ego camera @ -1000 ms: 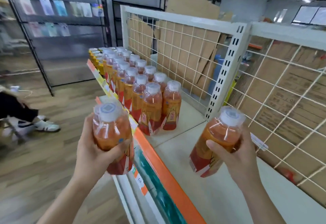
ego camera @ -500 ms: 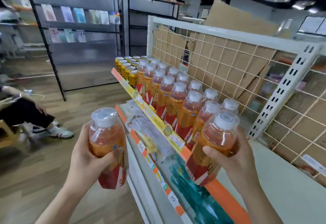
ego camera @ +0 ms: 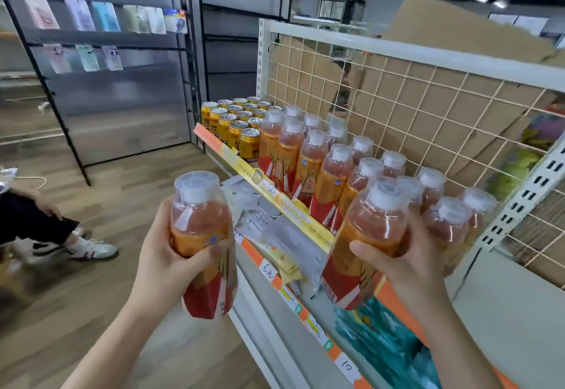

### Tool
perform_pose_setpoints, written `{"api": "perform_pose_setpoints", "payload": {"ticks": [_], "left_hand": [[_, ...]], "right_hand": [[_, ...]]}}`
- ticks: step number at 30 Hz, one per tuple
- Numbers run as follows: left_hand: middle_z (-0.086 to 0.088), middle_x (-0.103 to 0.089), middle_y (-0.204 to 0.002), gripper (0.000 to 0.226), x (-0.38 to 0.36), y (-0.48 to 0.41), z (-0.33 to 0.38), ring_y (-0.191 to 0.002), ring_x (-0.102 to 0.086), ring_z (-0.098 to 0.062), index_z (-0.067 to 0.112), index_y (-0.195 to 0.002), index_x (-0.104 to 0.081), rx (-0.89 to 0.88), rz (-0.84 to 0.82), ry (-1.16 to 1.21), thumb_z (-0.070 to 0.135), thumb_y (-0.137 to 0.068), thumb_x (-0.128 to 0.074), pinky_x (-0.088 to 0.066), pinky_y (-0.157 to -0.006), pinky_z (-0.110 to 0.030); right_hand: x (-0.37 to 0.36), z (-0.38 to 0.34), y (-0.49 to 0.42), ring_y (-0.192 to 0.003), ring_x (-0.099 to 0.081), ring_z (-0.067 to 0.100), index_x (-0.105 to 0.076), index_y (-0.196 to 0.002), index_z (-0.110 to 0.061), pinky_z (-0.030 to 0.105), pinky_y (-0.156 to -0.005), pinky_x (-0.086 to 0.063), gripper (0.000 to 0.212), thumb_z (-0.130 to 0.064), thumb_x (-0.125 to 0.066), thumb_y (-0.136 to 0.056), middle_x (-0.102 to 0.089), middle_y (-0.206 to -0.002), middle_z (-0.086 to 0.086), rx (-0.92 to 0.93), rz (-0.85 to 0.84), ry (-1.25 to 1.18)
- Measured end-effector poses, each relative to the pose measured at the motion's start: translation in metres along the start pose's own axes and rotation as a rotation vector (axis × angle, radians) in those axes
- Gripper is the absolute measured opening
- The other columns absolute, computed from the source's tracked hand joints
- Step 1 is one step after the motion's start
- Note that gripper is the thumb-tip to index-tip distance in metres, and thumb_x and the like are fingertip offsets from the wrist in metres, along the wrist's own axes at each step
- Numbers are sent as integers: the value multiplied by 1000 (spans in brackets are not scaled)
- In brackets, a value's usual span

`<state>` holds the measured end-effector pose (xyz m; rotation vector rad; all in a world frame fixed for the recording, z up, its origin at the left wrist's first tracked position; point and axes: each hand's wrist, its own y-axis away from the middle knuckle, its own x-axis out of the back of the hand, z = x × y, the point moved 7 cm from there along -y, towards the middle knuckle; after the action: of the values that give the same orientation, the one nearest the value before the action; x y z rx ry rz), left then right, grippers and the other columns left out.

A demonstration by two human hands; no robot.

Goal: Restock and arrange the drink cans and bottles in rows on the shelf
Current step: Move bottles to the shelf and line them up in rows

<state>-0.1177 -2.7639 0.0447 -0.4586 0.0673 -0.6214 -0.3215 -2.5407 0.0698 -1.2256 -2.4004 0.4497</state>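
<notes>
Far left, cut off by the frame edge: a seated person's dark-clad leg and white sneaker [ego camera: 91, 249], blurred. Upper left: pale hanging packets [ego camera: 104, 17], print unreadable.

Lower left of centre: left hand [ego camera: 165, 260] wrapped round the middle of an orange drink bottle [ego camera: 198, 223], thumb across the front, fingers curled behind. White cap under clear film, red-and-orange label, its writing lost to the thumb and to blur. Held upright over the wooden floor [ego camera: 122, 199], clear of the shelving.

Centre: handwritten tags [ego camera: 269, 271] reading "6元" and "10" on the orange lower rail [ego camera: 276, 281]. Above, a yellow price strip [ego camera: 275, 196], one tag perhaps "50", too smeared to be sure. Behind it, gold cans [ego camera: 238, 125] in rows at the far end, then matching bottles [ego camera: 308, 165] in rows, with Chinese characters on the front labels, not legible.

Right of centre: right hand [ego camera: 409, 263] clasping a second bottle [ego camera: 376, 229], thumb in front, fingers round the back, just beside the nearest shelved bottles, base in front of the shelf edge, not set down. Farther right: bare white shelf [ego camera: 513, 312], wire mesh [ego camera: 412, 104] at its back, cardboard [ego camera: 452, 27] behind.
</notes>
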Motion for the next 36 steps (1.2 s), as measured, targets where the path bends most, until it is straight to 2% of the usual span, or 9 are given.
{"api": "perform_pose_setpoints", "payload": {"ticks": [3, 7, 12, 16, 19, 25, 28, 33, 36], "left_hand": [[9, -69, -97, 57, -4, -32, -10, -83, -67, -8, 40, -101, -55, -23, -43, 4, 44, -48, -75, -53, -70, -17], [9, -69, -95, 48, -19, -88, -16, -82, -67, -9, 45, -96, -57, -80, -82, 49, 41, -51, -75, -54, -68, -20], [13, -70, -92, 44, -46, -180, -13, -81, -67, -3, 43, -97, -58, -154, -125, 135, 39, -57, -76, -50, -64, -12], [15, -70, -89, 41, -68, -258, -6, -81, -67, -4, 41, -98, -56, -206, -132, 160, 44, -61, -72, -50, -64, -13], [16, -69, -89, 38, -90, -312, -1, -83, -66, -6, 43, -97, -55, -240, -149, 183, 45, -62, -72, -52, -67, -18], [21, -68, -87, 41, -140, -402, -2, -85, -66, -1, 38, -100, -53, -234, -273, 288, 41, -65, -74, -52, -65, -14], [18, -69, -87, 41, -168, -445, -15, -83, -67, -2, 35, -100, -52, -207, -351, 340, 35, -67, -76, -52, -64, -15], [15, -69, -92, 45, -221, -507, -53, -83, -68, -3, 40, -97, -52, -120, -505, 429, 31, -63, -79, -52, -63, -18], [12, -69, -96, 50, -257, -531, -78, -87, -67, -5, 36, -102, -54, -98, -633, 439, 16, -66, -81, -53, -69, -21]], "right_hand": [[-12, 3, -30, -96, -64, 0, -55, -110, -48, 11, -73, -50, 64, -48, -81, -52, -66, -108, -18, 4, 8, -29], [-19, 8, -87, -92, -66, 5, -60, -96, -52, 25, -75, -53, 56, -48, -82, -45, -70, -100, -15, -20, 64, -102], [-20, 0, -169, -81, -68, 3, -62, -95, -41, 16, -60, -51, 56, -32, -86, -45, -72, -90, -14, 13, 107, -159], [-12, -12, -229, -82, -68, 7, -61, -96, -37, 19, -58, -51, 63, -41, -88, -40, -71, -91, -12, 13, 180, -123], [-3, -20, -269, -76, -68, 4, -58, -92, -32, 17, -52, -49, 54, -41, -79, -43, -69, -85, -14, 30, 257, -109], [7, -12, -334, -88, -68, 13, -55, -100, -33, 26, -65, -54, 55, -37, -83, -53, -66, -108, -2, 17, 347, 33], [10, 8, -362, -83, -69, 12, -51, -106, -29, 30, -66, -54, 52, -24, -83, -65, -66, -101, -3, -26, 408, 107], [1, 46, -395, -85, -63, 5, -47, -104, -23, 22, -68, -51, 52, -13, -81, -66, -63, -102, -4, -57, 465, 258], [0, 78, -408, -93, -63, 12, -52, -111, -13, 29, -81, -51, 54, -9, -81, -65, -65, -106, 2, -192, 477, 353]]}}
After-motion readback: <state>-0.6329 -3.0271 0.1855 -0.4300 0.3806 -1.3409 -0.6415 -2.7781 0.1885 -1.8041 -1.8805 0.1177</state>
